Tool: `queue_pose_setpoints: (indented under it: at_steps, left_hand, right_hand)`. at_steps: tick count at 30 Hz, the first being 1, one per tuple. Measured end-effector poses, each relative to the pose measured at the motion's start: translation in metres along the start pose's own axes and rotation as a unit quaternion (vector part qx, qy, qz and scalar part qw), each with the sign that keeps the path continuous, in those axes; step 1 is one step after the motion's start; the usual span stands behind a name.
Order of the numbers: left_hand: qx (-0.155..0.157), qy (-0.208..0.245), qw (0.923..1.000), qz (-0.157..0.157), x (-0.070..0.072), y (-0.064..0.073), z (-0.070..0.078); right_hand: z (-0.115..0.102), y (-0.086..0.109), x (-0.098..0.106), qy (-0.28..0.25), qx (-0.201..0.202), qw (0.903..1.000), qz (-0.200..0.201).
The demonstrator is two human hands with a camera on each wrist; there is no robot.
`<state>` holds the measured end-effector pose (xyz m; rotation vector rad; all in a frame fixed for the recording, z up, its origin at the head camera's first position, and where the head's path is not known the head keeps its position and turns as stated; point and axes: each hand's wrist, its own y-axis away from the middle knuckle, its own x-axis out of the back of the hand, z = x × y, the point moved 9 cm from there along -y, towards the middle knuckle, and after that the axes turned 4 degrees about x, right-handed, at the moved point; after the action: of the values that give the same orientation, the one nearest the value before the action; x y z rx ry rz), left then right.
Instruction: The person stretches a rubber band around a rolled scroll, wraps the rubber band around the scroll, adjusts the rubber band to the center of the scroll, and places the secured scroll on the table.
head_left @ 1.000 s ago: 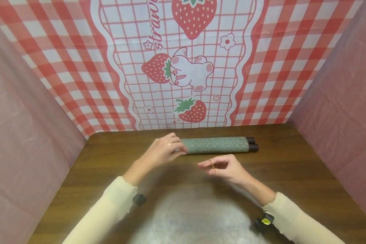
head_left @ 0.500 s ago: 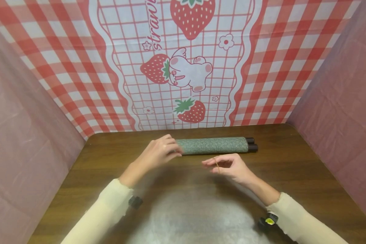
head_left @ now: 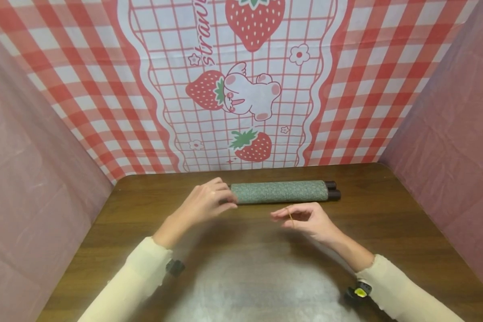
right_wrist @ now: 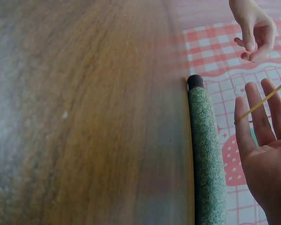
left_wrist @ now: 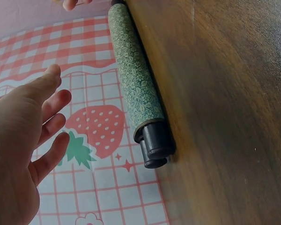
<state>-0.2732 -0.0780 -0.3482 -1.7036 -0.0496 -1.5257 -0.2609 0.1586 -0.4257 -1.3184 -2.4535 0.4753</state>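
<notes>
A rolled-up scroll [head_left: 279, 192], green-patterned with dark rod ends, lies along the back of the table. A thin yellowish rubber band [right_wrist: 267, 98] is looped around the spread fingers of my right hand [head_left: 315, 221]. That hand hovers in front of the scroll, its fingers nearly straight and pointing left. My left hand [head_left: 207, 200] is held near the scroll's left end, fingers loosely bent and with nothing in them. In the left wrist view, a gap shows between this hand [left_wrist: 23, 131] and the dark rod ends [left_wrist: 157, 140].
Brown wooden table [head_left: 241, 277] beneath both hands. Behind it hangs a red-and-white checked cloth [head_left: 354, 89] printed with strawberries. Pink curtains [head_left: 451, 147] close off both sides.
My hands have drawn slightly apart, the left one moving left and the right one moving right with the rubber band still around its fingers. The scroll has stayed put.
</notes>
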Motion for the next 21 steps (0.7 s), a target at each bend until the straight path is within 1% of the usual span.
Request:
queue_pose_setpoints:
  at_steps: [5,9,14,17,21]
  left_hand:
    - [0.005,0.006,1.0,-0.003,-0.002,0.0,-0.001]
    - [0.011,0.01,0.9998,-0.012,-0.007,0.001,-0.002]
    - [0.008,0.008,0.9999,-0.01,-0.011,0.004,-0.001]
    - [0.004,0.007,0.9999,-0.007,-0.012,0.004,0.0]
    - [0.002,0.008,0.9999,-0.01,-0.015,0.005,0.0]
  right_hand:
    - [-0.001,0.002,0.003,-0.01,0.004,0.9999,0.009]
    - [-0.002,0.003,0.007,-0.012,0.001,0.9996,0.026]
    - [-0.005,0.003,0.012,0.0,0.004,0.9992,0.04]
    - [-0.006,0.003,0.013,0.012,0.009,0.999,0.042]
    - [-0.006,0.003,0.014,0.026,0.011,0.9987,0.044]
